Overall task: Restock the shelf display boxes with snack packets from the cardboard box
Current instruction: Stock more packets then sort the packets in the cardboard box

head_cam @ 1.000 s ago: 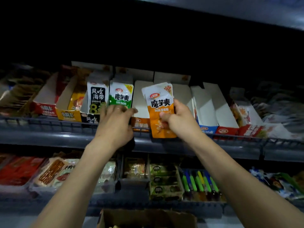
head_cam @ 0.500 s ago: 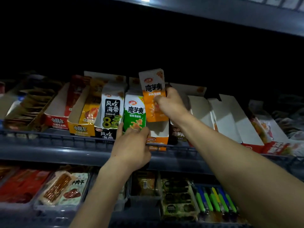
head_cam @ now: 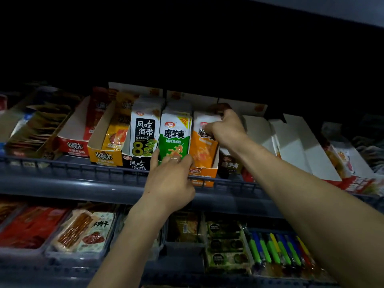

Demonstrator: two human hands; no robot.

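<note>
The orange packet (head_cam: pixel 202 149) was pinched at its upper part by the right hand (head_cam: pixel 227 129), and stood upright in the orange display box (head_cam: pixel 204 173). Just left of that grip, the green packet (head_cam: pixel 174 140) was touched at its lower edge by the loosely spread fingers of the left hand (head_cam: pixel 169 183).

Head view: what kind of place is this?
Most likely a shop's snack aisle. Tiered dark shelves with a front rail carry open display boxes such as the orange display box; branded packets stand in rows, like the green packet; lighters lie below.
</note>
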